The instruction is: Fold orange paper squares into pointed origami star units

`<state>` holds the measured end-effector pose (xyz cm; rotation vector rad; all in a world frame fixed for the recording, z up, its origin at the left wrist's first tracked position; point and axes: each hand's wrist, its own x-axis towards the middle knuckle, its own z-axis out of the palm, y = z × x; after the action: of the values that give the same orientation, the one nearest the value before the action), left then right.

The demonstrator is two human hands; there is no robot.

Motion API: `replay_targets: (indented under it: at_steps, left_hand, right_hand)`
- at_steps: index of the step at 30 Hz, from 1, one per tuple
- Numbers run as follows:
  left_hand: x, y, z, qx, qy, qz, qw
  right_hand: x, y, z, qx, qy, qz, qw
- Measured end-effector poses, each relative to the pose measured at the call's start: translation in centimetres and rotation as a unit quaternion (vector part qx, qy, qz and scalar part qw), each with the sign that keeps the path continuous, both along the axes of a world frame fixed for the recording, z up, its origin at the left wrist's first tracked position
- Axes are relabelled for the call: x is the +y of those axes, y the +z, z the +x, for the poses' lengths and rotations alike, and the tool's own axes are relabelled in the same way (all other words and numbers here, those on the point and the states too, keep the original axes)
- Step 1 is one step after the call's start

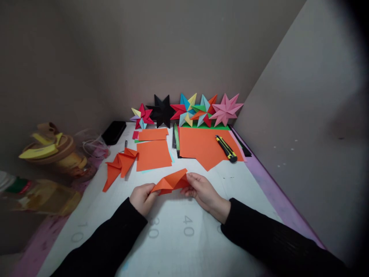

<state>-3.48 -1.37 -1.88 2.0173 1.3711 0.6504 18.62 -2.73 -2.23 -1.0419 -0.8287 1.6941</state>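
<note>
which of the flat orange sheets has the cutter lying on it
The largest orange sheet, on the right, bears the yellow-and-black cutter near its right edge; the two smaller orange sheets lie to its left without one.

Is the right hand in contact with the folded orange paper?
Touching: the head view shows the right hand pinching the right end of the folded orange paper.

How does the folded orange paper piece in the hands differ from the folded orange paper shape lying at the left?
The folded orange paper piece is gripped between the left hand and right hand; the folded orange paper shape lies untouched. The held piece looks like one short band; the left shape spreads into long points. Both are orange and creased.
</note>
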Motion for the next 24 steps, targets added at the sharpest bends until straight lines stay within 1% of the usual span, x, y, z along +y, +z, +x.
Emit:
replay_targets:
  at_steps: [3,4,6,9,13,15,17,19,21,23,24]
  left_hand:
    - [-0.2,0.5,0.4,-0.028,-0.001,-0.075,0.997]
    - [-0.2,0.6,0.5,-0.037,-0.004,-0.089,0.995]
    - [-0.3,0.7,0.5,-0.052,-0.010,-0.081,0.995]
    - [-0.4,0.6,0.4,-0.069,-0.008,-0.016,0.997]
    - [-0.3,0.1,-0.1,-0.061,0.018,0.107,0.992]
    - [-0.4,0.1,-0.3,-0.051,0.021,0.181,0.982]
    - [-0.5,0.3,-0.5,-0.043,0.015,0.262,0.964]
    - [-0.6,0.6,-0.6,-0.043,-0.017,0.325,0.945]
    - [-0.6,0.9,-0.6,-0.058,-0.050,0.339,0.938]
    - [-0.7,1.1,-0.6,-0.087,-0.056,0.310,0.945]
    - [-0.7,1.1,-0.6,-0.102,-0.044,0.281,0.953]
  right_hand:
    - [0.1,-0.3,0.0,-0.055,-0.012,0.021,0.998]
    - [0.1,-0.4,0.0,-0.069,-0.011,0.027,0.997]
    - [0.1,-0.5,0.0,-0.083,-0.004,0.034,0.996]
    - [0.0,-0.5,0.0,-0.081,0.010,0.038,0.996]
    - [-0.2,-0.3,0.0,-0.099,0.037,0.054,0.993]
    - [-0.3,-0.2,0.0,-0.117,0.053,0.055,0.990]
    - [-0.5,-0.1,0.0,-0.128,0.073,0.058,0.987]
    - [-0.6,0.1,-0.1,-0.130,0.102,0.069,0.984]
    - [-0.7,0.4,-0.2,-0.137,0.125,0.084,0.979]
    - [-0.8,0.7,-0.3,-0.149,0.127,0.087,0.977]
    - [-0.8,0.8,-0.3,-0.152,0.124,0.085,0.977]
